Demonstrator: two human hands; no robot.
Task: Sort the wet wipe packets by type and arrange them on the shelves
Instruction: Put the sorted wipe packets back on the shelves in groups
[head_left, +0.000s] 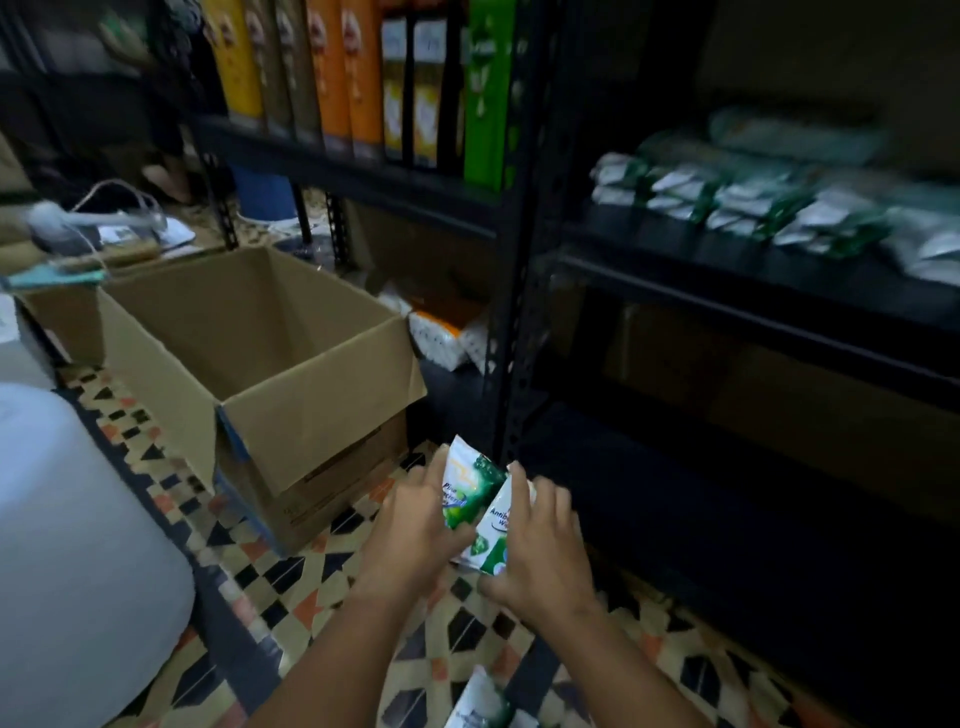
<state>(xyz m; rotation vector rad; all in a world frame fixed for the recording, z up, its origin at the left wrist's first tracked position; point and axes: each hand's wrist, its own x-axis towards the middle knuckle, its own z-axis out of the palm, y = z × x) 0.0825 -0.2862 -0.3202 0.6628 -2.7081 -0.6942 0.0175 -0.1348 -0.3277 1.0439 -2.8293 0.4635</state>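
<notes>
Wet wipe packets (480, 512), green-and-white, sitting upright between my hands, low over patterned tile floor (332, 566). My left hand (410, 525) gripping one packet, fingers curling round its left edge; my right hand (540, 551) clasping overlapping second packet. Another packet (480, 699) lying on floor at frame bottom. Open cardboard box (260, 358) standing beyond, left. Black shelf (727, 270) at right carrying rows of matching packets (769, 208); tall cartons (358, 78) lining upper shelf farthest back.
</notes>
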